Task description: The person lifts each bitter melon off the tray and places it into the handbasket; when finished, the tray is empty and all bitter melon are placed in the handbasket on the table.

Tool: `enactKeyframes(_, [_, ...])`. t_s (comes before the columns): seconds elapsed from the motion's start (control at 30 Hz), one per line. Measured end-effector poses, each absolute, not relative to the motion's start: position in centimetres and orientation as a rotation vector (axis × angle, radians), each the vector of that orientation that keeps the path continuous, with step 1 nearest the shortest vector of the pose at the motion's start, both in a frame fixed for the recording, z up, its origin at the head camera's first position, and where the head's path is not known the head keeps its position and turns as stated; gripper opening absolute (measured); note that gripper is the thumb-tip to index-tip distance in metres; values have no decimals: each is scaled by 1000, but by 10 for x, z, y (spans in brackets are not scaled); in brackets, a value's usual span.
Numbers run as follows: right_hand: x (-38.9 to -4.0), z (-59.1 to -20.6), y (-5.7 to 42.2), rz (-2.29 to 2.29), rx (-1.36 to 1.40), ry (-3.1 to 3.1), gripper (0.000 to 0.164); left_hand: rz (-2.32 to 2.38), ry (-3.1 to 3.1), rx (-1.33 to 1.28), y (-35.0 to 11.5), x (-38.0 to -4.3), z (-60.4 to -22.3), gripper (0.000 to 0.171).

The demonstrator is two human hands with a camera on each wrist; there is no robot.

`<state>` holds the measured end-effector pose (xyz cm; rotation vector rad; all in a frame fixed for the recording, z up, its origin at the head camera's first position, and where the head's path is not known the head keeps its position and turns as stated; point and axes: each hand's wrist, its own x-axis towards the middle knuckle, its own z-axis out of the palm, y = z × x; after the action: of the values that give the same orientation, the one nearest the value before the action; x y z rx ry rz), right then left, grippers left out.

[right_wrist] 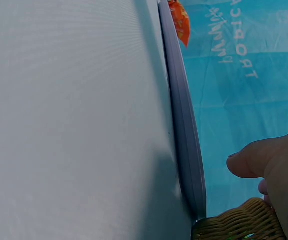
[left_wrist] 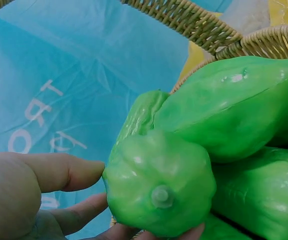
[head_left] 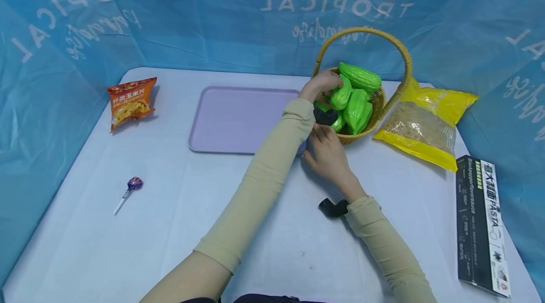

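Observation:
A wicker basket (head_left: 347, 138) with a tall arched handle holds several glossy green ribbed fruits (head_left: 359, 77). My left hand (head_left: 322, 84) reaches in over its left side. In the left wrist view, that hand's thumb and fingers grip a green fruit (left_wrist: 161, 175) whose stubby stem end faces the camera, fingertips wrapping underneath. Lower down, my right hand (head_left: 329, 154) is at the basket's front left rim, fingers pointing toward it. The right wrist view has this hand's thumb (right_wrist: 251, 159) extended, apart from the wicker rim (right_wrist: 241, 222); the other fingers are mostly hidden there.
Left of the basket lies a purple tray (head_left: 234, 118), partly behind my left forearm. An orange snack bag (head_left: 131, 104) and a lollipop (head_left: 135, 183) are farther left. At right are a yellow bag (head_left: 426, 121) and a black-and-white pasta box (head_left: 481, 227). Blue curtain surrounds the white table.

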<state>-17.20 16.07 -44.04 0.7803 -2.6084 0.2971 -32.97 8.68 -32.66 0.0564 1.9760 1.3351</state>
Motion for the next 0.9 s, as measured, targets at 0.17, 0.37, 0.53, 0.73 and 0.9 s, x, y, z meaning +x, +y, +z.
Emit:
enactKeyframes(0.17, [-172, -441, 160, 313, 784, -2591, 44, 1332, 2007, 48, 90, -331, -325, 57])
enactKeyframes(0.37, [-173, -441, 160, 314, 777, -2611, 44, 1351, 2071, 27, 91, -329, -324, 11])
enactKeyframes(0.53, [-172, -441, 160, 310, 782, -2610, 44, 1358, 2139, 38, 92, -327, -325, 17])
enactKeyframes(0.73, [-172, -441, 161, 305, 785, -2605, 47, 1334, 2151, 52, 90, -326, -321, 24])
enactKeyframes(0.9, [-172, -441, 161, 307, 779, -2605, 49, 1316, 2142, 75, 89, -325, -319, 27])
